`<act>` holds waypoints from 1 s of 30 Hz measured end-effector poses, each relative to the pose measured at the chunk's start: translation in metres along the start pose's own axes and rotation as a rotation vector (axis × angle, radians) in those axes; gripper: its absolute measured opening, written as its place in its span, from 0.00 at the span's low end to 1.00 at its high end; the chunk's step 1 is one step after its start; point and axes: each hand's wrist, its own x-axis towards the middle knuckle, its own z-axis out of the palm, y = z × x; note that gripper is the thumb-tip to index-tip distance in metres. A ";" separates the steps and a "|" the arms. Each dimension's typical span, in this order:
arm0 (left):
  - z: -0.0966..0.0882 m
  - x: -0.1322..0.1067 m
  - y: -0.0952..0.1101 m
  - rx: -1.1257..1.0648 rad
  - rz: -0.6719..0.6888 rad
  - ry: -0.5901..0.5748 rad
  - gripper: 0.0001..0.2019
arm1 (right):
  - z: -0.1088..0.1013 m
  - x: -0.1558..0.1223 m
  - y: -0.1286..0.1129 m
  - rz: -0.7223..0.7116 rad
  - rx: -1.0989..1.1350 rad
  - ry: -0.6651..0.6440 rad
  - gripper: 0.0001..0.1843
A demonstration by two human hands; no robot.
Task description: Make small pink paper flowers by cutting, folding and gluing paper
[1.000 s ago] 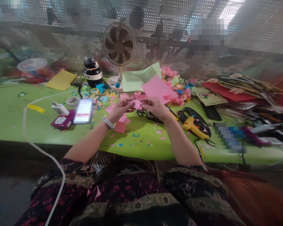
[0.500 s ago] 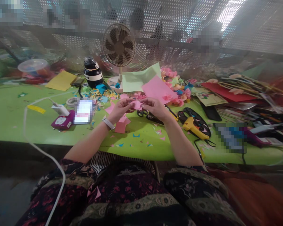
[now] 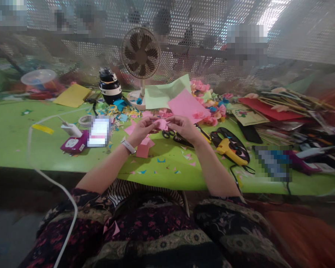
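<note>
Both my hands meet above the green table (image 3: 13, 141) and pinch a small folded pink paper piece (image 3: 161, 123). My left hand (image 3: 141, 130), with a white watch on its wrist, grips the piece from the left. From the right, my right hand (image 3: 184, 127) holds it with closed fingers. Black-handled scissors (image 3: 174, 137) lie just under my right hand. More pink paper pieces (image 3: 143, 147) lie on the table under my left hand.
A small fan (image 3: 140, 56) and a black bottle (image 3: 109, 87) stand at the back. Pink (image 3: 185, 105), pale green (image 3: 160, 95) and yellow (image 3: 72, 95) sheets, paper flowers (image 3: 209, 106), a yellow glue gun (image 3: 230, 150), a white charger with cable (image 3: 70, 129) and paper scraps lie around.
</note>
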 end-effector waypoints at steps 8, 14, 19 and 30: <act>-0.002 0.002 -0.003 0.009 0.000 -0.010 0.26 | 0.000 0.001 0.004 -0.005 -0.009 0.006 0.14; -0.001 0.000 -0.001 0.013 0.008 -0.009 0.27 | 0.000 0.000 0.001 0.006 -0.003 0.003 0.15; 0.000 0.001 -0.002 0.008 0.008 0.003 0.28 | 0.000 -0.001 0.001 -0.004 -0.008 0.000 0.14; 0.000 0.000 0.000 0.013 0.019 0.001 0.28 | -0.002 0.003 0.008 -0.023 -0.025 0.007 0.14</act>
